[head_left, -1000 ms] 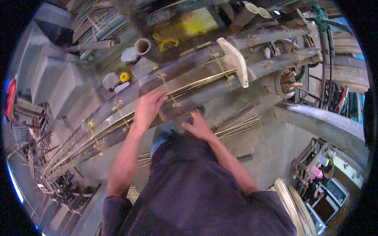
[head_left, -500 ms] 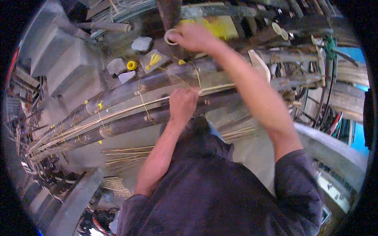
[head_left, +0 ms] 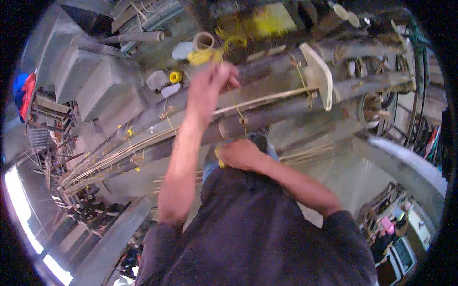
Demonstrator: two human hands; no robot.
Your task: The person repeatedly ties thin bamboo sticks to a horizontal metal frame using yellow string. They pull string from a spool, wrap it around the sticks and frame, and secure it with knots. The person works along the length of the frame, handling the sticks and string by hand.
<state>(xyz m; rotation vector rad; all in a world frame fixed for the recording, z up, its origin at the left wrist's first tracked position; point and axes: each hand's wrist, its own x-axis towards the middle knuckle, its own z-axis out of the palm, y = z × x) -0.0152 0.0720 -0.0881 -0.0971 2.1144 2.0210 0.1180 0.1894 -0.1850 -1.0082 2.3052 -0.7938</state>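
Bamboo poles [head_left: 267,102] cross behind both hands; left hand [head_left: 210,83], raised, pinches yellow string [head_left: 237,108] running down to right hand [head_left: 241,155], closed on its lower end.

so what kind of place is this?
Probably a cluttered bamboo or cane craft workshop: long thick bamboo poles on a frame, bundles of thin split cane strips, and a yellow string stretched between the person's hands.
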